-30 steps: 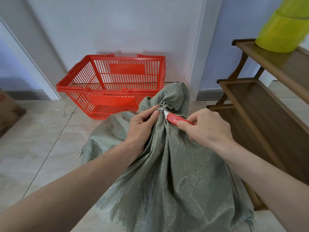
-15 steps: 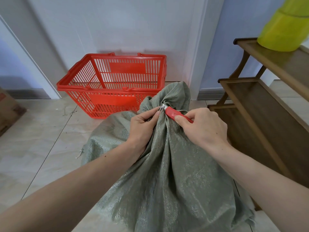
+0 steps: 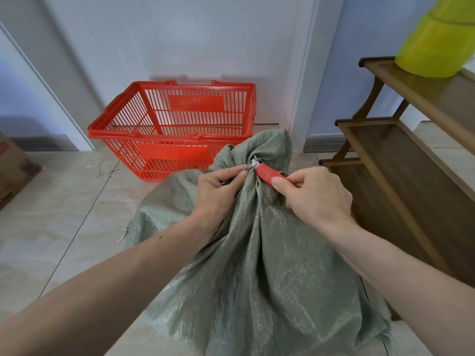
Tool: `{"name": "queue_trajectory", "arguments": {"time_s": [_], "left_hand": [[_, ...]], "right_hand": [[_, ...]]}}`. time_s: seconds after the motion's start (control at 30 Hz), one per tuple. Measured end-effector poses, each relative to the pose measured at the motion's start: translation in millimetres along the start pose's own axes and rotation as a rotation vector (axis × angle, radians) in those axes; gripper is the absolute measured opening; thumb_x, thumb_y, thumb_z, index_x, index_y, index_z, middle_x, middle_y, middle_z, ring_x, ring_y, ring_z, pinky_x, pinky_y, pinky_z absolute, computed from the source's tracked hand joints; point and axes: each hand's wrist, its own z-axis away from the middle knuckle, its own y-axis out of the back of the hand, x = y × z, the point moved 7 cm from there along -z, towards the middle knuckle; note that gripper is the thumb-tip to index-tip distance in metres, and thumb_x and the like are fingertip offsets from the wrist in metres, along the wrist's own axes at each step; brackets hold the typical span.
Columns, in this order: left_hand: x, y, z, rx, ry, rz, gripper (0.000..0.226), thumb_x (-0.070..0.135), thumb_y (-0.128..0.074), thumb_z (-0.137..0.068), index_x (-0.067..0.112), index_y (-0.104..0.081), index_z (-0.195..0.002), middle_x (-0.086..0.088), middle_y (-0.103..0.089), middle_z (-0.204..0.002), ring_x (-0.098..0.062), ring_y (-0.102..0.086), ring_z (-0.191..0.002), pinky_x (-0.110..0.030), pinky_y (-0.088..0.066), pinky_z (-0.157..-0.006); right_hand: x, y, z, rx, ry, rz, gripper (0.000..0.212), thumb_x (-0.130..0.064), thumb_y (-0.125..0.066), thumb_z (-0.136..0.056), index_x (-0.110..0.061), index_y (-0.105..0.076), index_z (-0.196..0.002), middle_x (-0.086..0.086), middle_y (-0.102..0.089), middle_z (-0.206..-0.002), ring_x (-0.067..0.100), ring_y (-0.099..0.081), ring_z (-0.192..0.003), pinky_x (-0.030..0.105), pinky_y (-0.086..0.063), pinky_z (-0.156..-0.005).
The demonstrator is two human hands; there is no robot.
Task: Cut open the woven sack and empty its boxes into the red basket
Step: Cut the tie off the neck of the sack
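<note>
A grey-green woven sack (image 3: 259,265) stands on the tiled floor in front of me, its neck gathered and bound by a white tie (image 3: 253,164). My left hand (image 3: 218,194) pinches the sack's neck just below the tie. My right hand (image 3: 313,194) holds a red utility knife (image 3: 267,174), its blade tip touching the tie. The red plastic basket (image 3: 120,111) sits empty on the floor behind the sack, against the white wall. The boxes are hidden inside the sack.
A brown wooden shelf unit (image 3: 401,155) stands close on the right, with a yellow-green object (image 3: 439,42) on its top. A cardboard box (image 3: 12,165) lies at the left edge. Beige floor tiles (image 3: 64,206) stretch to the left of the sack.
My right hand has pushed the knife up and left along the sack's neck, bringing the blade onto the tie. My left hand keeps its grip.
</note>
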Motion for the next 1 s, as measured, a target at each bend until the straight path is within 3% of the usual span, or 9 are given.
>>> {"name": "queue_trajectory", "arguments": {"time_s": [0.17, 0.37, 0.63, 0.87, 0.93, 1.0], "left_hand": [[6, -7, 2, -0.014, -0.024, -0.029, 0.012, 0.007, -0.071, -0.09, 0.011, -0.078, -0.098, -0.005, -0.079, -0.097, -0.015, -0.074, -0.094, -0.03, -0.058, -0.088], [12, 3, -4, 0.013, -0.042, -0.076, 0.012, 0.004, -0.073, -0.087, 0.009, -0.078, -0.096, -0.004, -0.079, -0.093, -0.012, -0.073, -0.089, -0.031, -0.058, -0.087], [9, 7, -8, 0.032, -0.016, -0.122, 0.01, 0.007, -0.076, -0.086, 0.01, -0.08, -0.094, -0.009, -0.078, -0.097, -0.023, -0.073, -0.099, -0.044, -0.055, -0.099], [-3, -2, 4, 0.023, 0.072, -0.099, 0.008, 0.007, -0.076, -0.085, 0.013, -0.079, -0.09, -0.007, -0.078, -0.09, -0.018, -0.072, -0.088, -0.038, -0.058, -0.091], [-8, 18, 1, 0.065, 0.123, -0.153, 0.007, 0.009, -0.078, -0.083, 0.012, -0.08, -0.089, -0.01, -0.079, -0.088, -0.019, -0.072, -0.085, -0.04, -0.058, -0.09], [-21, 46, 2, 0.164, 0.182, -0.23, 0.009, 0.011, -0.081, -0.08, 0.011, -0.081, -0.089, -0.01, -0.078, -0.087, -0.021, -0.072, -0.086, -0.044, -0.059, -0.092]], "right_hand": [[-4, 5, 1, 0.032, -0.008, 0.001, 0.037, -0.057, -0.058, -0.091, -0.028, -0.076, -0.077, -0.012, -0.066, -0.063, 0.004, -0.06, -0.062, 0.02, -0.038, -0.051], [-2, 7, 6, 0.016, 0.003, -0.02, 0.032, -0.056, -0.06, -0.09, -0.029, -0.073, -0.078, -0.012, -0.067, -0.065, 0.006, -0.062, -0.063, 0.019, -0.042, -0.052], [-2, 6, 6, 0.029, -0.024, 0.008, 0.033, -0.056, -0.061, -0.089, -0.029, -0.077, -0.08, -0.012, -0.067, -0.063, 0.004, -0.061, -0.064, 0.019, -0.036, -0.051], [-3, -4, 8, -0.025, -0.036, 0.032, 0.039, -0.059, -0.061, -0.087, -0.026, -0.077, -0.074, -0.01, -0.069, -0.065, 0.008, -0.064, -0.067, 0.02, -0.037, -0.051], [3, 12, 4, 0.004, -0.072, -0.053, 0.045, -0.062, -0.061, -0.086, -0.021, -0.076, -0.074, -0.003, -0.07, -0.065, 0.017, -0.067, -0.065, 0.028, -0.05, -0.055], [22, 60, -15, 0.222, -0.208, -0.339, 0.054, -0.069, -0.063, -0.081, -0.016, -0.071, -0.072, 0.003, -0.07, -0.066, 0.023, -0.068, -0.06, 0.044, -0.059, -0.069]]}}
